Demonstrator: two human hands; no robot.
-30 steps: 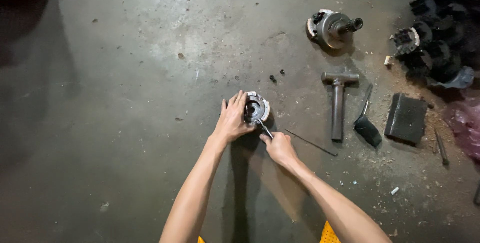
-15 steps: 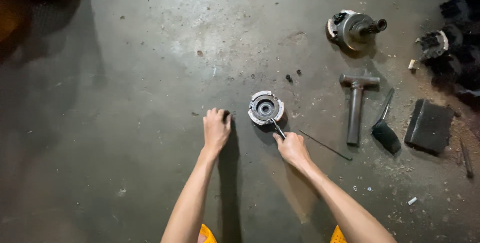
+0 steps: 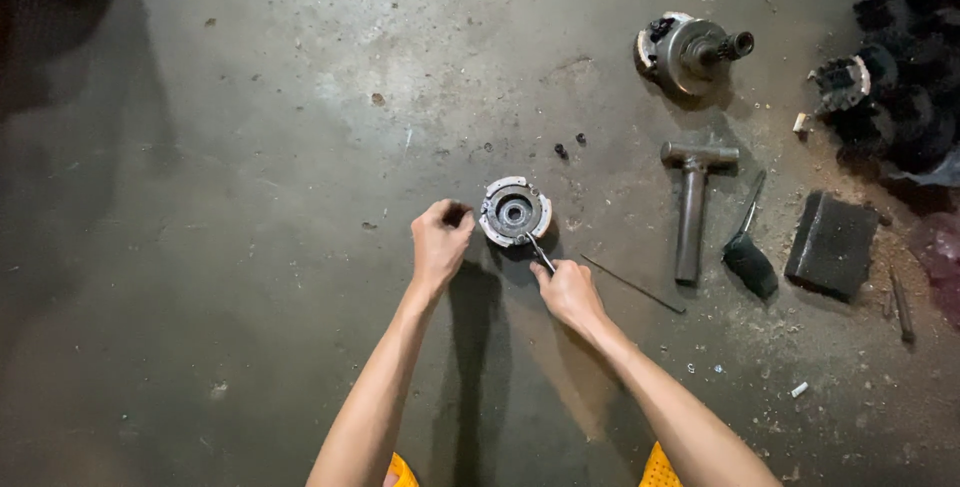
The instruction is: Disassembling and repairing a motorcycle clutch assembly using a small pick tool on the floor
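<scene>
Right hand (image 3: 567, 290) pokes thin tool (image 3: 540, 251) into round metal part (image 3: 514, 212); left hand (image 3: 440, 244) beside.

The floor (image 3: 250, 147) is bare concrete, matt and rough, stained dark with pale scuffed patches and scattered grit. The hub (image 3: 514, 212) is dull grey metal, its rim worn bright in places and its centre dark and greasy-looking. The pick (image 3: 540, 252) is thin bare metal with a faint shine. The rod (image 3: 632, 284) beside it is dark, matt wire. The hammer (image 3: 692, 202) is all grey metal, smooth and dull. The assembly (image 3: 690, 50) is cast metal, lightly glossy on its dome. The brush (image 3: 748, 259) has a black, slightly shiny handle. The pad (image 3: 830, 244) is black, matt and coarse-looking.
</scene>
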